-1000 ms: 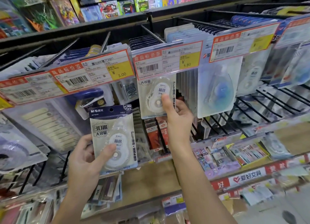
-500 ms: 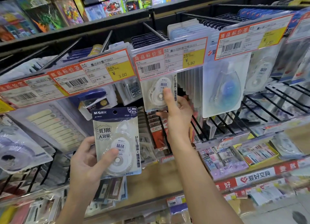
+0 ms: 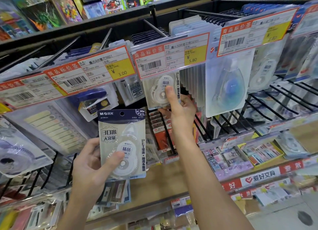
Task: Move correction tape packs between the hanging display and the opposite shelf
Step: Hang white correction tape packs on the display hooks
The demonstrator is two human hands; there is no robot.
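Pack [image 3: 123, 143], lower centre of the frame, is gripped by the left hand [image 3: 89, 162], thumb across its blister and fingers behind; a second pack [image 3: 159, 92], at centre and hanging under the 5.80 tag [image 3: 172, 55], is pinched by the right hand [image 3: 179, 109], thumb on front and fingers behind. The step looks like taking or hanging a pack on this hook; which, I cannot tell. The next move likely calls for sliding that pack along the hook, keeping its hole lined up, while the left holds its own clear.
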